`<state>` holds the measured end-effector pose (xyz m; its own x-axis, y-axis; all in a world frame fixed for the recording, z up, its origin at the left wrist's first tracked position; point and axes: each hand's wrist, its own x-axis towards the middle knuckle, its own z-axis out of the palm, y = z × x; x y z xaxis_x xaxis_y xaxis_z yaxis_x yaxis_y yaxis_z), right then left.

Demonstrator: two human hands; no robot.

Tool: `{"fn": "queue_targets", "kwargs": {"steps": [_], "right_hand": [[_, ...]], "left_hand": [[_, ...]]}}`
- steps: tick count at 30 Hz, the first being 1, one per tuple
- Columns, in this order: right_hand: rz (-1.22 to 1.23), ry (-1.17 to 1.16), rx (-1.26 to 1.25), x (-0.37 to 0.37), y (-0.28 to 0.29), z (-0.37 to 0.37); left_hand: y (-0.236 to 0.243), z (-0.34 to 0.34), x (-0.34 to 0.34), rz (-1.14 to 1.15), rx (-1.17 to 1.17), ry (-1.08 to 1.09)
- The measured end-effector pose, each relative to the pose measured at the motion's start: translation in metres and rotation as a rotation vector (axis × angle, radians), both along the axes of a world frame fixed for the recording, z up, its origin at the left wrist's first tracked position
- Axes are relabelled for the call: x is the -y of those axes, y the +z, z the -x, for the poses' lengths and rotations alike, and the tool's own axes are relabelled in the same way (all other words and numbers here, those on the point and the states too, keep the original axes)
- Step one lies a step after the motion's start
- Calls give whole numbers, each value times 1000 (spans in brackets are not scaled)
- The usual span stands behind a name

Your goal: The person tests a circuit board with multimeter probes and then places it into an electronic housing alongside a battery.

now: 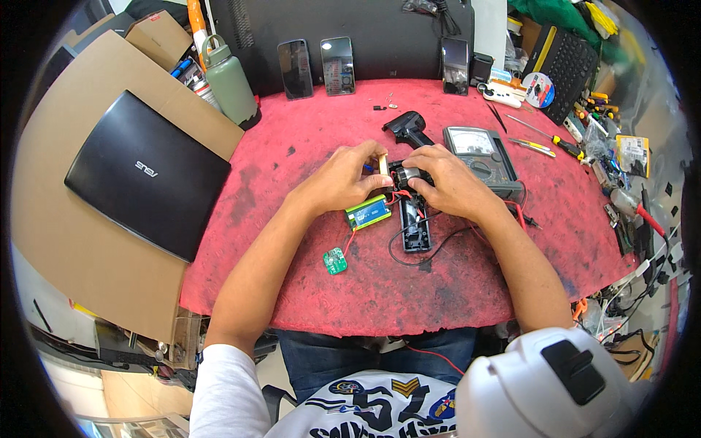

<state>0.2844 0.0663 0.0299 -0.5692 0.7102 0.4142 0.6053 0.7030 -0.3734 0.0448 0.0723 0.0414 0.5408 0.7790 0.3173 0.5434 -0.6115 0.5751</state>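
Observation:
My left hand (pixel 339 177) pinches a small pale tan strip (pixel 383 163) upright between thumb and fingers. Just right of it, my right hand (pixel 451 177) closes round a dark round motor-like part (pixel 409 175) at the top of an opened black device housing (pixel 416 232). Red wires run from there toward a blue and yellow-green battery pack (pixel 369 212) lying below my left hand. A wire links the pack to a small green circuit board (pixel 335 261). The other black shell piece (pixel 407 128), pistol-shaped, lies beyond my hands. My fingers partly hide the parts between them.
An analog multimeter (pixel 476 152) sits right of my right hand, its leads trailing across the red mat (pixel 292 190). Farther right are a screwdriver (pixel 566 146), tweezers (pixel 496 117) and a soldering iron (pixel 642 208). A black laptop (pixel 150 175) and a green bottle (pixel 231 84) stand left.

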Motion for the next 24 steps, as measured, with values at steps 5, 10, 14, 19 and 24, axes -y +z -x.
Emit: {"fn": "queue_targets", "kwargs": {"steps": [5,10,14,19,24], "right_hand": [[11,9,4,-1,1,0],[-38,30,-36,-1,-1,1],[7,12,-11,-1,0,-1],[31,7,2,1,1,0],[3,4,-20,1,0,-1]], "left_hand": [[14,9,-21,-5,114,41],[14,8,-85,77,175,45],[-2,-7,-125,197,-41,104],[-38,0,-141,233,29,73],[-46,3,-150,311,129,39]]}}
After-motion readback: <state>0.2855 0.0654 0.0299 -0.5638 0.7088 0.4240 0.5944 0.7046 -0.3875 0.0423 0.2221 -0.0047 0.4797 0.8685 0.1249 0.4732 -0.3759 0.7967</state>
